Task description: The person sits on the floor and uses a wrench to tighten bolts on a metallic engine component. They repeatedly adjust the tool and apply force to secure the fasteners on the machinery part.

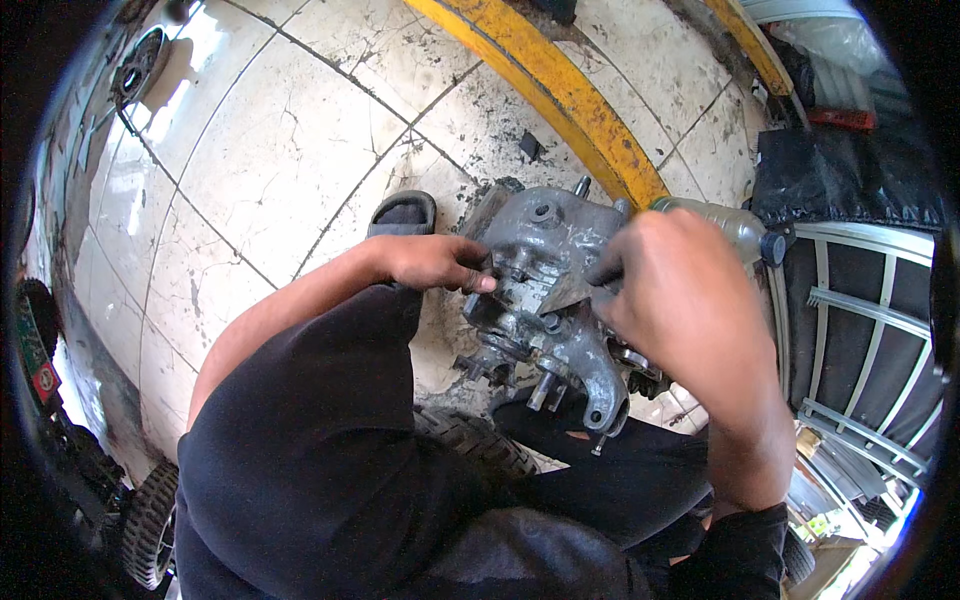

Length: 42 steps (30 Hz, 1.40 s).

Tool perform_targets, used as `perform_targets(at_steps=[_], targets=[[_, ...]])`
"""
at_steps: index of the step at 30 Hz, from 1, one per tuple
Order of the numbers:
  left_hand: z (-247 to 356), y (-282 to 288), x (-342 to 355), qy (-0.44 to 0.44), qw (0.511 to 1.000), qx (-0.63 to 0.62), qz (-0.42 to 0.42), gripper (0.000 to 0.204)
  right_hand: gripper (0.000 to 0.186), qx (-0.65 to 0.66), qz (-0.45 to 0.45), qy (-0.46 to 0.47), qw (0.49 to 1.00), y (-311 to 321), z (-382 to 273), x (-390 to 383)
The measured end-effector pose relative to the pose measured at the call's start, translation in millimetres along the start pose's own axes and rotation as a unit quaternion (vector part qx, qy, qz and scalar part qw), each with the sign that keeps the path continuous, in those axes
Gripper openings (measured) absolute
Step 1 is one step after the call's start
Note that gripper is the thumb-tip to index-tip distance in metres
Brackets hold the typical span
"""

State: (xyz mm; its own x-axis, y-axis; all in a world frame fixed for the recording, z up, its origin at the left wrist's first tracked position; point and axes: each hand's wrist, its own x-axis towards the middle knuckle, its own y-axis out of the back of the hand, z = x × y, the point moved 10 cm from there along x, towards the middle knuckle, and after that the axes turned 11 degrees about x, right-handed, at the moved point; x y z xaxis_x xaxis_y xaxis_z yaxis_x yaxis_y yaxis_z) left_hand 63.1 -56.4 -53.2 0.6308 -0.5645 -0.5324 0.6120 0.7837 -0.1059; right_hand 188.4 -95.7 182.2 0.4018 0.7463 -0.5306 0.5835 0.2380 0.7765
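A greasy grey metal engine or gearbox casing (545,235) sits low between my legs, with bolts, shafts and a curved bracket arm (592,385) on its near side. My left hand (440,265) grips the casing's left edge, thumb resting on top and the other fingers partly hidden. Over the right part of the casing, my right hand (660,285) is closed, pinching a thin, flat, grey pointed piece (566,291) that looks like a scraper blade. Its tip lies against the casing's top face. Most of what the right fingers hold is covered by the hand.
A yellow metal beam (560,85) curves across the tiled floor beyond the casing. A clear plastic bottle (715,228) lies at its right. Metal racks (860,300) and a black bag (840,185) stand at right. A tyre (150,525) is at lower left.
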Motion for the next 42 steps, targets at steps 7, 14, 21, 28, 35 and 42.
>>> perform_targets(at_steps=[7,14,21,28,35,42], targets=[[-1,2,2,0.022,1.0,0.015,-0.008,0.079,0.017,-0.011,-0.005,0.032,0.999,2,-11,23],[-4,-2,-1,-0.018,1.0,0.005,0.015,0.083,0.007,0.031,-0.024,0.032,0.999,-11,-4,-4],[1,2,-4,-0.024,0.999,0.034,0.033,0.079,0.023,0.103,0.052,0.003,0.993,-28,18,-40],[2,2,-3,-0.021,0.999,0.023,0.018,0.075,0.021,0.085,0.048,-0.026,0.995,-26,20,-22],[19,37,-34,-0.042,0.984,-0.165,0.051,0.058,0.029,0.35,0.312,-0.021,0.883,1,28,-45],[92,80,-43,-0.178,0.886,-0.342,0.257,0.034,0.043,0.407,0.299,0.081,0.859,-57,-13,-22]])
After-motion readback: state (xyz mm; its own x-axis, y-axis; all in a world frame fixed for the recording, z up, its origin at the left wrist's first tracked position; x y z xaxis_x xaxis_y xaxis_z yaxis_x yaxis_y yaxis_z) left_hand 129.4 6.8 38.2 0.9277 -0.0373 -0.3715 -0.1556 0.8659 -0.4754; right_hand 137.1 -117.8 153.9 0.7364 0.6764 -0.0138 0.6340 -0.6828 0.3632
